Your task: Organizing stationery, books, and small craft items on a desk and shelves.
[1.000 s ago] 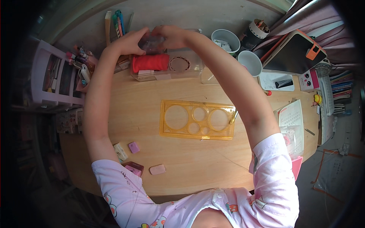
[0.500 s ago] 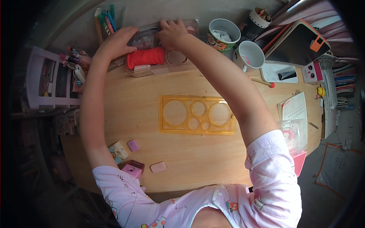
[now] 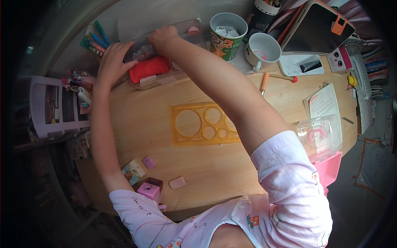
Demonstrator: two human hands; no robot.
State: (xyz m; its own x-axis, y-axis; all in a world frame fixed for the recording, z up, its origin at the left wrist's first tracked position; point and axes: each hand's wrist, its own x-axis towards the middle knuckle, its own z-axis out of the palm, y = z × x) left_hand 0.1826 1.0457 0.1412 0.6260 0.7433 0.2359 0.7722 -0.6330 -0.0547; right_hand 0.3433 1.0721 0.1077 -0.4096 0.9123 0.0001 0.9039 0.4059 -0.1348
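Note:
A clear plastic bin stands against the wall at the back of the desk. My left hand grips its left end, thumb over the rim beside a soft red roll. My right hand reaches into the bin at its back, fingers curled down; what they hold, if anything, is hidden. Left of it in the bin sits a small clear container. A yellow plastic stencil with round holes lies mid-desk, its right part behind my right forearm.
Right of the bin stand a paper tub and a white mug, with a tablet behind. An orange-ended pen lies near the mug. Erasers and a pink sharpener lie front left; an open notebook lies right.
The view has shifted a little. My right hand has moved left within the bin and its fingers have curled. The bin is tilted more, and the orange-ended pen has come into sight.

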